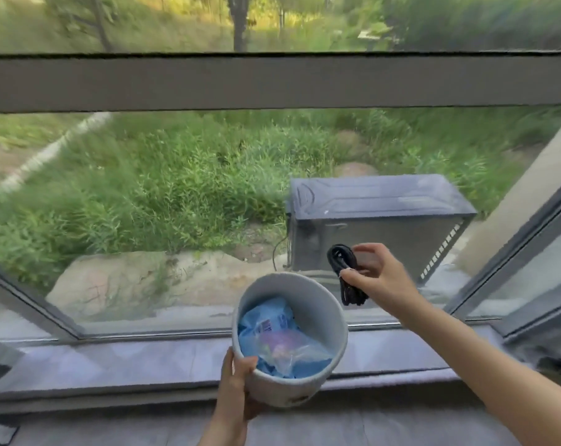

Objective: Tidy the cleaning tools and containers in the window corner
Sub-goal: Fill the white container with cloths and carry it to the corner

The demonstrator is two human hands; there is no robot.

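**A bucket in one hand, a cord in the other**

A person stands at a big window. Two bare arms reach out in front.

The left hand holds a small pale bucket. The thumb is hooked over the near rim and the other fingers wrap under the side, so the hand is clamped on the bucket. The bucket is tipped, and its open mouth faces up toward the camera. It is held up over the grey window ledge.

Inside the bucket lies a blue plastic packet with some print on it. The print is too blurry to read. On top of the packet sits a clear plastic bag with something purple and pink in it. What that is cannot be told.

The right hand is up and to the right of the bucket, near its far rim. Its thumb and fingers pinch a black cord that is wound into a bundle. The top loop sticks up above the fingers and the rest hangs down below them. The cord is just beside the bucket rim and is not inside it.

The two hands are apart, each one busy with its own thing.

Outside the glass there is tall green grass, some bare dirt and a grey metal box. A wide grey bar runs across the window higher up.
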